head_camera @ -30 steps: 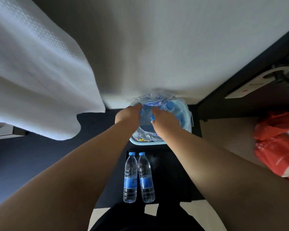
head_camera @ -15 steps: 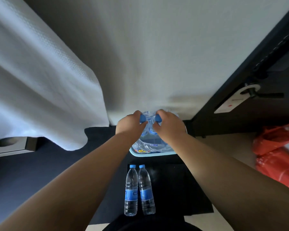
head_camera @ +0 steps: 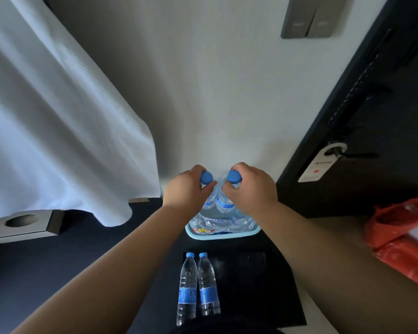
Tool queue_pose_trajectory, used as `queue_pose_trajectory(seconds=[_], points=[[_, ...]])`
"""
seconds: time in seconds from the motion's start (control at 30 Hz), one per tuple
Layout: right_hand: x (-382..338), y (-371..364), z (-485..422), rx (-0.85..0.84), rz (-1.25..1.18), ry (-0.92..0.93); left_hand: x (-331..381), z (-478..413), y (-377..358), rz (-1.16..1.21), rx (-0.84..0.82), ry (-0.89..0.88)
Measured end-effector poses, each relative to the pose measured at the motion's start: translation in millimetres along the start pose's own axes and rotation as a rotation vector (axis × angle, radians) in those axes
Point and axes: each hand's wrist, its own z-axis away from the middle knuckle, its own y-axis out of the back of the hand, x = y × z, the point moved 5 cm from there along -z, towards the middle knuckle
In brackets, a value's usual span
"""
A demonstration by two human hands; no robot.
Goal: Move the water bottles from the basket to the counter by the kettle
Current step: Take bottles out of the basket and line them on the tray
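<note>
A light blue basket (head_camera: 223,235) sits on the dark floor against the white wall, with several clear water bottles lying in it. My left hand (head_camera: 188,189) grips one upright bottle (head_camera: 209,201) just below its blue cap. My right hand (head_camera: 251,189) holds a second bottle (head_camera: 223,203) the same way. Both bottles hang side by side above the basket. Two more bottles (head_camera: 198,285) with blue caps and labels lie on a black surface nearer to me. No kettle is in view.
A white cloth (head_camera: 58,131) hangs at the left over a grey box with a round hole (head_camera: 24,225). A dark door with a hanger tag (head_camera: 321,165) stands at the right. A red plastic bag (head_camera: 401,239) lies on the floor at the right.
Both hands have closed on bottle necks inside the basket and lifted the two bottles up and out. The camera has tilted upward, showing more wall.
</note>
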Motion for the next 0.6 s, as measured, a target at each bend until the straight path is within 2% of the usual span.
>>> queue_pose_trajectory(seconds=[0.13,0.6], points=[[3.9,-0.9,23.4,-0.032,-0.028,0.015,4.3,22.6,-6.5,0.061,-0.012,-0.015],[59.4,-54.8,102.7,-0.357,0.061,-0.07,-15.8,86.0,-87.8,0.083,-0.366,0.125]])
